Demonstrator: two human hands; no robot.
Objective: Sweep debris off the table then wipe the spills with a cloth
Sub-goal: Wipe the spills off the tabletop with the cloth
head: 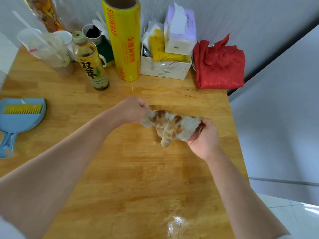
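Sweeping looked finished: the dustpan, with its yellow brush lying in it, sat at the counter edge well to the left of the cloth, and no loose crumbs of any size showed on the wood, save one pale speck just below the cloth. Wiping was under way. The cloth was held up between both hands just above the middle of the counter, already blotched with brown stains, so it had evidently taken up some spill. The left hand was clenched on the cloth's left end, and the right hand had its fingers curled round the right end; the cloth hung stretched and slack between them, apparently being refolded or turned to a cleaner face.

Work remained. A wet, shiny patch lay well nearer the person than the cloth, a thin wet streak sat beyond the cloth toward the yellow wrap roll, and faint brown marks showed beyond the cloth. Those spots probably still needed a pass.
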